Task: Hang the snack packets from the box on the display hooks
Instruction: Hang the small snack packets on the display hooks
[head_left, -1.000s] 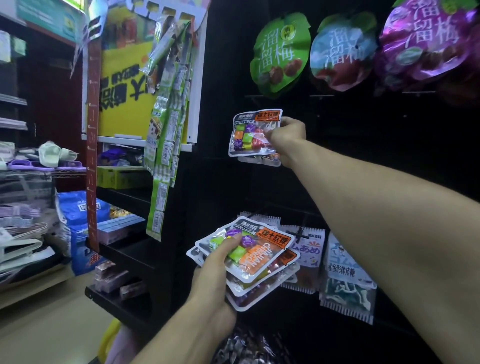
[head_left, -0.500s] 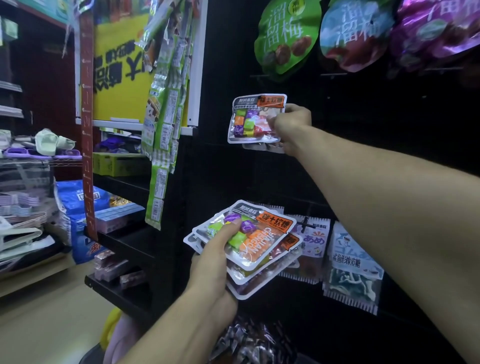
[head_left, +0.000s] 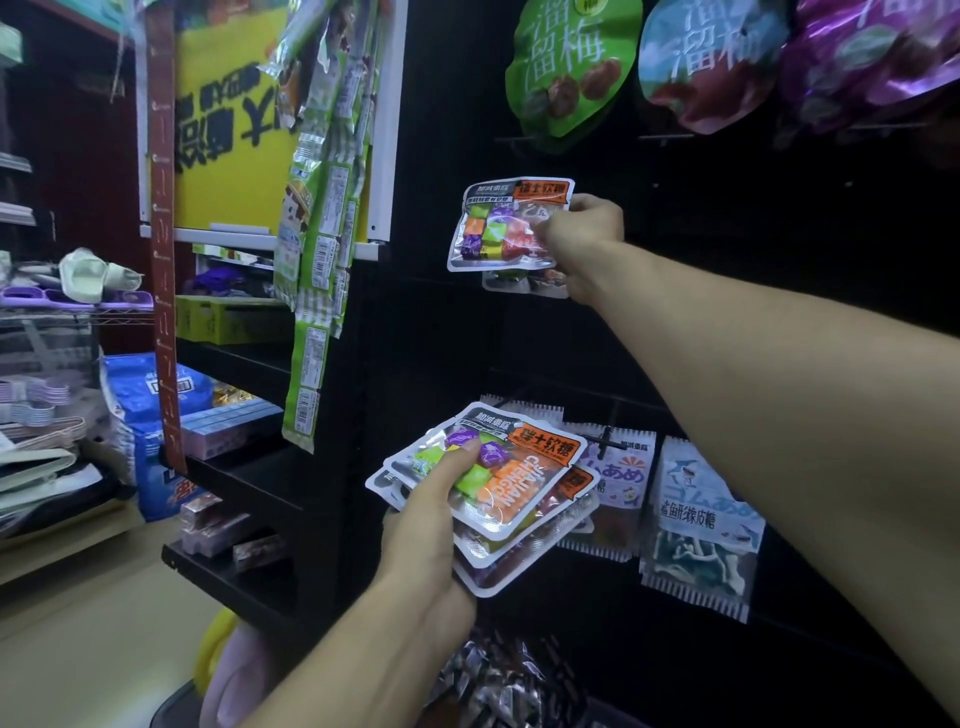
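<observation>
Against the black display wall, the right hand (head_left: 584, 234) pinches one candy packet (head_left: 506, 226), the left hand (head_left: 431, 512) grips a stack of packets (head_left: 511, 486).

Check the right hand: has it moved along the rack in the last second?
No. The right hand holds its packet at the same spot below the green bag; only the camera has shifted.

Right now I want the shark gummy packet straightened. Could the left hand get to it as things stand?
Probably not freely. The left hand grips a stack of candy packets, so its fingers are taken. The shark gummy packet hangs close by to the right, with nothing between, so the hand could nudge it but hardly grasp it.
</observation>
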